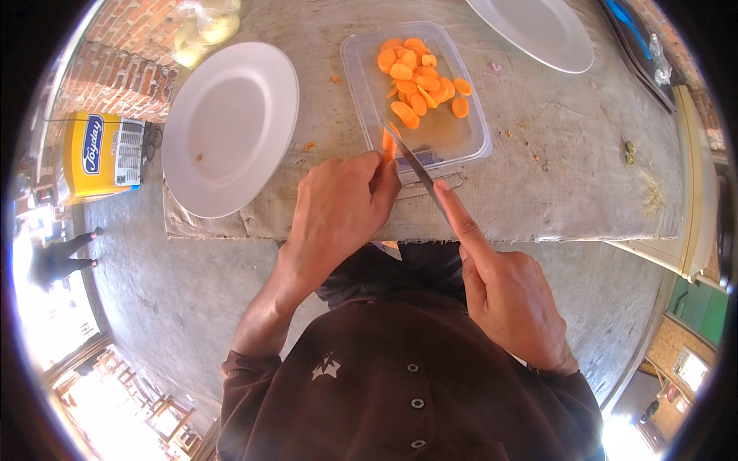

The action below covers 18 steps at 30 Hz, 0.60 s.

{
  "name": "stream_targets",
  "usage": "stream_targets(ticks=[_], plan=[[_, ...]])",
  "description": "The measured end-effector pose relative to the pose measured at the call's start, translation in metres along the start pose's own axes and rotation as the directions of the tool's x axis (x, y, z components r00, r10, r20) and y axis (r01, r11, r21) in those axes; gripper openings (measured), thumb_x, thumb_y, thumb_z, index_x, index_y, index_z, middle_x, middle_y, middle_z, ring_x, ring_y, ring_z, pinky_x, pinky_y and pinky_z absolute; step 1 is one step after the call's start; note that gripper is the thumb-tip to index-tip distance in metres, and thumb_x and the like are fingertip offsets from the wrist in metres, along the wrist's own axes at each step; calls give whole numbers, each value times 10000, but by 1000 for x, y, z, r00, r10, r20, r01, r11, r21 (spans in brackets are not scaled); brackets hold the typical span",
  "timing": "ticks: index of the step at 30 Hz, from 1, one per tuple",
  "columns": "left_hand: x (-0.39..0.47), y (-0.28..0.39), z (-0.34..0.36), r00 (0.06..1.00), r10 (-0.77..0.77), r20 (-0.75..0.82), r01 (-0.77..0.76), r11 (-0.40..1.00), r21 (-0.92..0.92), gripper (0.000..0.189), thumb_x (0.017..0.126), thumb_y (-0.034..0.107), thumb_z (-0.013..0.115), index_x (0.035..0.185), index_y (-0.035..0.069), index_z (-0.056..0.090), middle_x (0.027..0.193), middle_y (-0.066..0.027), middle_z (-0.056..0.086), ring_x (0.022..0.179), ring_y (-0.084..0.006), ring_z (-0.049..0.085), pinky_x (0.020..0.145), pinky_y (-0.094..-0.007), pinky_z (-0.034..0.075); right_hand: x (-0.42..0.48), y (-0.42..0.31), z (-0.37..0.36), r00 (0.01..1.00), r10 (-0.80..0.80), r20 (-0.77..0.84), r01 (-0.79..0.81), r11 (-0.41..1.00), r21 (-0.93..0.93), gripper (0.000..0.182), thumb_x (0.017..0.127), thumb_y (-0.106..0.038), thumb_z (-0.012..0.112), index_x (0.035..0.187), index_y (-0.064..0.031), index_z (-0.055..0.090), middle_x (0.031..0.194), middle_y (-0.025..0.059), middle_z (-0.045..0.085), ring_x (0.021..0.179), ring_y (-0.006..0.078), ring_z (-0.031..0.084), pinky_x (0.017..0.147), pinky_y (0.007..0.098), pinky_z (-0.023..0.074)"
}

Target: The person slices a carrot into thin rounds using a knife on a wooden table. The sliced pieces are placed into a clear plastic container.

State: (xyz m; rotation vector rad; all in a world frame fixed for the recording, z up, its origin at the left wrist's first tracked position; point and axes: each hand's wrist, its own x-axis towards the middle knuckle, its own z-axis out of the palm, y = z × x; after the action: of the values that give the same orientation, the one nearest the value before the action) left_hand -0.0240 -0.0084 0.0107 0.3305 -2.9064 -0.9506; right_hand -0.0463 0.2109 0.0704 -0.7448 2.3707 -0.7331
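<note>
My left hand [346, 199] is closed around a piece of carrot [390, 144] that points away from me over the near edge of a clear plastic lid or shallow tray [483, 138]. In my right hand [507, 288] is a knife [421, 170], its handle hidden in the palm and the index finger stretched along the back of the blade. The blade's tip lies against the carrot. Beyond it, a loose heap of carrot slices [418, 80] rests on the clear plastic.
A white oval plate [230, 115] overhangs the table's [553, 190] left edge; another white plate [536, 29] is at the far right. A plastic bag [204, 31] stands far left. Small green pieces [629, 152] lie right. A person's legs [69, 253] show at far left.
</note>
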Motion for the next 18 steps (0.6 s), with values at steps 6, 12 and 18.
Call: stream_targets(ticks=[6, 12, 18], plan=[[1, 0, 1, 1000, -26, 12, 27, 1000, -6, 300, 1010, 242, 632, 843, 3, 699, 735, -239, 672, 724, -462, 676, 668, -535, 527, 1, 5, 6, 999, -44, 27, 46, 996, -82, 888, 939, -10, 603, 1705, -202, 199, 593, 177, 613, 559, 408, 635, 568, 554, 484], [0, 3, -3, 995, -76, 61, 78, 997, -18, 269, 1007, 231, 639, 908, -8, 709, 821, -273, 662, 811, -498, 656, 692, -534, 499, 10, -6, 10, 1000, 14, 5, -14, 999, -50, 859, 928, 72, 558, 1688, -219, 283, 650, 242, 614, 624, 446, 654, 614, 544, 485], [0, 4, -5, 994, -77, 75, 80, 996, -48, 250, 1008, 220, 641, 933, -5, 721, 843, -284, 672, 845, -506, 660, 717, -546, 510, 25, -7, 20, 999, -10, -53, 6, 997, -78, 848, 941, 63, 558, 1689, -221, 279, 632, 246, 608, 597, 454, 640, 596, 556, 476]])
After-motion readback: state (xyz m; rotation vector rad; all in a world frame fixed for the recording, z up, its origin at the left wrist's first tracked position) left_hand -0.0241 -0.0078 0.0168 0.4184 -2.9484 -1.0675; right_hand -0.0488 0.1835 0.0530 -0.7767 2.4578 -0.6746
